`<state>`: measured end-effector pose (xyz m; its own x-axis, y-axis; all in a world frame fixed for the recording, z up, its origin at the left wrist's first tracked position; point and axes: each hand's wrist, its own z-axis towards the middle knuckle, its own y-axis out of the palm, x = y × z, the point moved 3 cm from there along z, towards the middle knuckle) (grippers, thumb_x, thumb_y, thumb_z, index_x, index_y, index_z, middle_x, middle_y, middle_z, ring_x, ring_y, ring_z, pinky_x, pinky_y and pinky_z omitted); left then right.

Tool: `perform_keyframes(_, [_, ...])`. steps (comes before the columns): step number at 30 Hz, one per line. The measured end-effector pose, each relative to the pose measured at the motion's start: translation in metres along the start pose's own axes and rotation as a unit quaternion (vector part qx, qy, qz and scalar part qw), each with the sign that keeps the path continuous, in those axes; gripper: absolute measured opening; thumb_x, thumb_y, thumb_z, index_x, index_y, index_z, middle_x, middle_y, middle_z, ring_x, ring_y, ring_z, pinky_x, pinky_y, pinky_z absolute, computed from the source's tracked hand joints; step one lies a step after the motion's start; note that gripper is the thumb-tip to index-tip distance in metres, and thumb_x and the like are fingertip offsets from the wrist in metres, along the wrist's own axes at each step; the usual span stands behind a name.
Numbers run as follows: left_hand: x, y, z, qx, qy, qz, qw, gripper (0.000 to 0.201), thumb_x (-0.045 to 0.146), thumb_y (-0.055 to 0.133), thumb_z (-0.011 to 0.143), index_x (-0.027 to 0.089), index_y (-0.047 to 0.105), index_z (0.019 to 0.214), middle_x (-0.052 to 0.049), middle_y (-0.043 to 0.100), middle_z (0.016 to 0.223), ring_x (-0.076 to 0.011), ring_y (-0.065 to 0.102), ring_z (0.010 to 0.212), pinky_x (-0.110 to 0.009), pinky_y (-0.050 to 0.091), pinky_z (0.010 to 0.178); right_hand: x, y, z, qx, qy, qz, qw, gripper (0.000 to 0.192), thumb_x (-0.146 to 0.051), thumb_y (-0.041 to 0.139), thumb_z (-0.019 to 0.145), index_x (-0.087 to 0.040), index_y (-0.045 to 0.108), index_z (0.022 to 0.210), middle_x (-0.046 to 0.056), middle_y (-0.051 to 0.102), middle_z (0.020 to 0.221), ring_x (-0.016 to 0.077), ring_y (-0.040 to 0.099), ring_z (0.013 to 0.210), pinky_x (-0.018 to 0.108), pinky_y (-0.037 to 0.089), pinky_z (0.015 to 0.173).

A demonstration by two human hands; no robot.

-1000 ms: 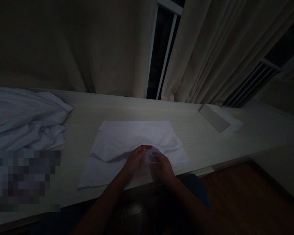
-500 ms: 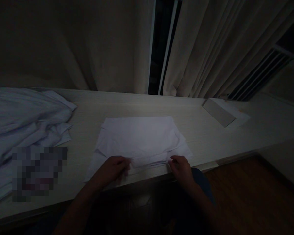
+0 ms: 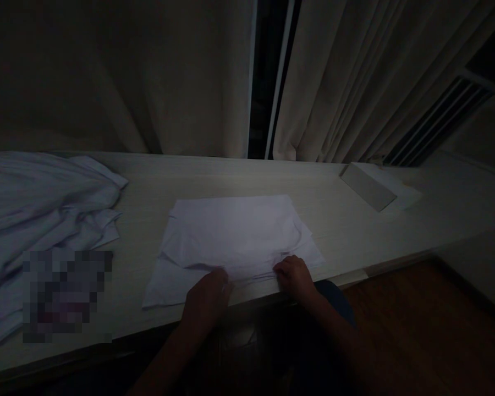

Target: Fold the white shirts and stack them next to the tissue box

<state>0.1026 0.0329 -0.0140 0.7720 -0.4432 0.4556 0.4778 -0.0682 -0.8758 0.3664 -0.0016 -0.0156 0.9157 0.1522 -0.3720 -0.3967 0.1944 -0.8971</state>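
Your left hand (image 3: 208,294) and right hand (image 3: 295,275) are bare, with no gloves, rings or watch that the dim light lets you make out. Both forearms are uncovered, no sleeve in view (dark trousers show at the lower middle of the frame).

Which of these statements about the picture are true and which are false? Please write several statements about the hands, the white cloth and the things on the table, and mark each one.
1. Both hands rest on the near edge of the folded white cloth. True: the left hand and the right hand both touch it.
2. The cloth hangs from the curtain. False: it lies flat on the wooden table.
3. A pile of crumpled white fabric lies at the left end of the table. True.
4. The small box sits on top of the folded cloth. False: it stands apart, far to the right.
5. The curtains are fully closed. False: a dark gap shows between them.
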Motion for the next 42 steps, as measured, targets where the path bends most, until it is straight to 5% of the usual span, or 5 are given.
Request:
perform_keyframes(7, [0.032,0.01,-0.006,0.036,0.163,0.058,0.984,0.02,0.022,0.046,0.091,0.022,0.065,0.098,-0.009,0.066,0.093,-0.0231,0.058,0.09,-0.039,0.047,0.083,-0.034,-0.012,-0.016,0.056,-0.034,-0.062,0.996,0.015,-0.017,0.057,0.087,-0.019,0.07,0.094,0.007,0.058,0.085,0.0216,0.05,0.087,0.033,0.036,0.077])
perform_keyframes(20, [0.022,0.044,-0.004,-0.011,0.179,0.115,0.977,0.059,0.041,0.043,0.093,0.022,0.034,0.149,-0.01,0.033,0.155,-0.0305,0.024,0.145,-0.058,0.018,0.117,-0.06,0.021,-0.021,0.036,-0.089,-0.121,0.988,0.006,-0.018,0.059,0.088,-0.02,0.064,0.087,0.008,0.054,0.086,0.0231,0.045,0.086,0.036,0.036,0.077])
perform_keyframes(30, [-0.001,-0.012,-0.01,0.149,0.08,0.055,0.984,0.052,0.039,0.045,0.094,0.015,0.046,0.14,-0.014,0.048,0.145,-0.0259,0.033,0.142,-0.047,0.028,0.116,-0.018,-0.012,-0.015,0.111,-0.041,-0.046,0.992,0.036,-0.024,0.04,0.098,-0.019,0.057,0.13,0.012,0.058,0.131,0.0261,0.046,0.126,0.046,0.036,0.106])
perform_keyframes(36, [-0.014,0.017,-0.019,0.012,0.106,0.113,0.988,0.064,0.048,0.044,0.092,0.023,0.032,0.149,-0.012,0.032,0.155,-0.032,0.028,0.144,-0.058,0.019,0.116,-0.007,0.015,-0.01,-0.011,-0.026,-0.11,0.993,0.055,-0.041,0.035,0.1,-0.02,0.033,0.15,0.011,0.033,0.154,0.0273,0.024,0.145,0.054,0.025,0.114])
perform_keyframes(42, [-0.007,0.014,-0.02,0.02,0.1,0.103,0.989,0.062,0.051,0.043,0.092,0.024,0.036,0.147,-0.012,0.036,0.154,-0.0321,0.03,0.143,-0.056,0.021,0.115,-0.004,0.022,-0.014,-0.022,-0.027,-0.129,0.991,0.056,-0.043,0.032,0.101,-0.021,0.027,0.153,0.01,0.026,0.157,0.0268,0.019,0.146,0.054,0.02,0.116])
